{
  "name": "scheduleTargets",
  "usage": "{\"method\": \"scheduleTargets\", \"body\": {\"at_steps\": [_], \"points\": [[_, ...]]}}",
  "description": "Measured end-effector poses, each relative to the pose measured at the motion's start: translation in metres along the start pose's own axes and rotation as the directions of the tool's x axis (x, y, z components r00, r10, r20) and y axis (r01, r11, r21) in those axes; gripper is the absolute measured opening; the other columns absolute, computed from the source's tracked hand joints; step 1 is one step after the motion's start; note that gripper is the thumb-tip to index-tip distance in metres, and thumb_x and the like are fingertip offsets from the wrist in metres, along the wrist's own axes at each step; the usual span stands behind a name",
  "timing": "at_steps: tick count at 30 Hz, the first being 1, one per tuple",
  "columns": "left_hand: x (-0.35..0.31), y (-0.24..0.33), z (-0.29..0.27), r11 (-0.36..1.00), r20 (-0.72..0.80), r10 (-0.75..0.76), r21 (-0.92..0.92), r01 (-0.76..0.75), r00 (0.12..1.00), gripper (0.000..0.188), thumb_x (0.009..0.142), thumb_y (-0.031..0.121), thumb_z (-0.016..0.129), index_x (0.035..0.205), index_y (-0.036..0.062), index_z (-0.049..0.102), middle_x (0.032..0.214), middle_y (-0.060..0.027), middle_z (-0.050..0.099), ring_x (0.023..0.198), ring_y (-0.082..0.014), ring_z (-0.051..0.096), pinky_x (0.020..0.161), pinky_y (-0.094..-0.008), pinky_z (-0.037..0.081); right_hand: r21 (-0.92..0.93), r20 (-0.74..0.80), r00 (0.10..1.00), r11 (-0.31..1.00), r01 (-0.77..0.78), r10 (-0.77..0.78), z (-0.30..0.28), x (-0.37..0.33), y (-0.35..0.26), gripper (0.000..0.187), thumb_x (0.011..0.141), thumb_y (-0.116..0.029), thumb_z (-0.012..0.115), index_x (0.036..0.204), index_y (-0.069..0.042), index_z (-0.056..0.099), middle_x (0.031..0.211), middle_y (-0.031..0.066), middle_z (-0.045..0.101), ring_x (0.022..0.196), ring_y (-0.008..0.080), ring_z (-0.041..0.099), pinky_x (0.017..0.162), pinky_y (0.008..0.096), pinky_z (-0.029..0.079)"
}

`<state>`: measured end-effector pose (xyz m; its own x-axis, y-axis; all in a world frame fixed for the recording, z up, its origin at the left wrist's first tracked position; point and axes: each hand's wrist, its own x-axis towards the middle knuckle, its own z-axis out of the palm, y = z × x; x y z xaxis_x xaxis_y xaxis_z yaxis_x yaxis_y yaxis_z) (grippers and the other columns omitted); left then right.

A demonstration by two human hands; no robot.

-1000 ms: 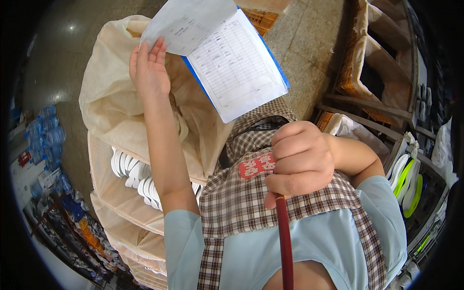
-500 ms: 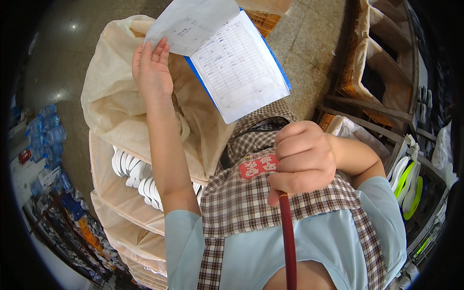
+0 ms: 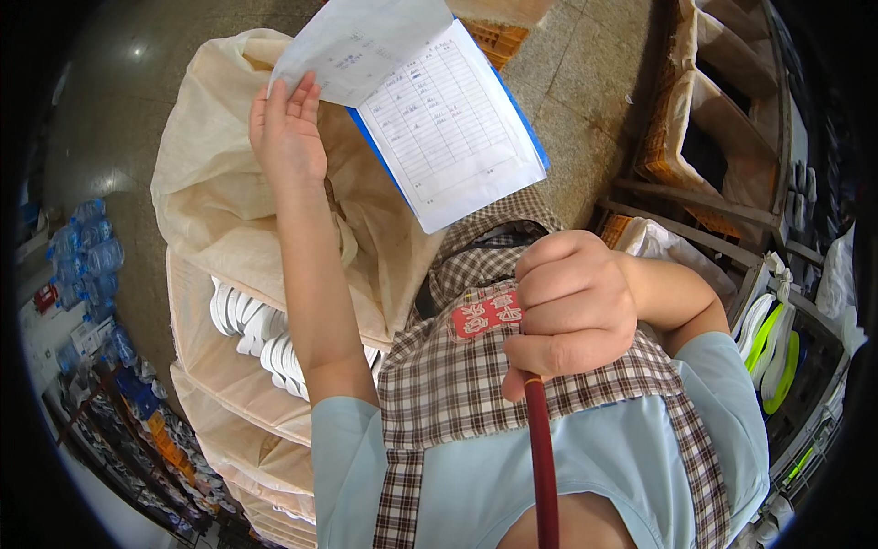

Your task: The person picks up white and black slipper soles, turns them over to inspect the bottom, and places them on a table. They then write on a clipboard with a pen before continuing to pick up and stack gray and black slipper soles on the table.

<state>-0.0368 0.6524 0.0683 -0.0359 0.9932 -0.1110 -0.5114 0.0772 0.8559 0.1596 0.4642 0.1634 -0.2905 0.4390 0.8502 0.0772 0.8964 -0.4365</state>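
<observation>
Tiled floor [image 3: 578,101], left hand [image 3: 291,142] half-curled, holding lifted page [image 3: 370,46], right hand [image 3: 581,304] fisted around red stick [image 3: 541,448]

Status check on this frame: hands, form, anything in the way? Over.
Left hand holds up sheet. Right hand curled at red cord, grip unclear. Form exposed on blue folder; sheet overlaps its upper left.

Brown-and-white checked apron [image 3: 476,393], dark-red rod [image 3: 541,448], blue folder [image 3: 368,139], white gridded sheet [image 3: 457,137], pale-blue shirt [image 3: 347,457]

1 head-worn fisheye view looks steeply down from close above the left hand [image 3: 290,137], right hand [image 3: 576,306] and apron [image 3: 457,384].
</observation>
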Motion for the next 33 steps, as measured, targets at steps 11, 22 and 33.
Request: {"method": "scheduleTargets", "body": {"at_steps": [11, 22, 33], "points": [[-0.002, 0.002, 0.003, 1.0, 0.004, 0.002, -0.019, -0.002, 1.0, 0.022, 0.092, 0.01, 0.054, 0.108, -0.0038, 0.046, 0.108, -0.0154, 0.057, 0.099, -0.0273, 0.059, 0.088, -0.0362, 0.048, 0.016, 0.022, 1.0, 1.0, 0.008, -0.009, 0.0, 0.001, 0.0, 0.021, 0.084, -0.017, 0.063, 0.073, 0.001, 0.061, 0.056, 0.0009, 0.043, 0.049, 0.0149, 0.046, 0.047, 0.0268, 0.036], [0.006, -0.018, -0.031, 0.995, -0.101, -0.046, -0.087, 0.038, 0.994, 0.04, 0.092, 0.012, 0.052, 0.123, -0.0059, 0.035, 0.118, -0.0223, 0.05, 0.109, -0.0344, 0.052, 0.098, -0.0417, 0.044, -0.197, 0.099, 0.958, 0.949, -0.247, 0.27, -0.024, -0.03, -0.009, 0.022, 0.084, -0.026, 0.064, 0.073, -0.008, 0.058, 0.06, 0.0033, 0.049, 0.056, 0.0207, 0.05, 0.05, 0.0328, 0.038], [0.019, -0.014, -0.011, 0.999, 0.086, -0.037, -0.008, 0.038, 0.996, 0.034, 0.095, 0.016, 0.049, 0.115, -0.009, 0.04, 0.114, -0.0201, 0.05, 0.108, -0.0281, 0.053, 0.096, -0.0371, 0.043, -0.326, -0.025, 0.953, 0.899, -0.294, 0.302, -0.029, -0.038, -0.028, 0.023, 0.084, -0.027, 0.064, 0.074, -0.007, 0.058, 0.056, 0.0037, 0.049, 0.053, 0.023, 0.051, 0.047, 0.0354, 0.036]]}}
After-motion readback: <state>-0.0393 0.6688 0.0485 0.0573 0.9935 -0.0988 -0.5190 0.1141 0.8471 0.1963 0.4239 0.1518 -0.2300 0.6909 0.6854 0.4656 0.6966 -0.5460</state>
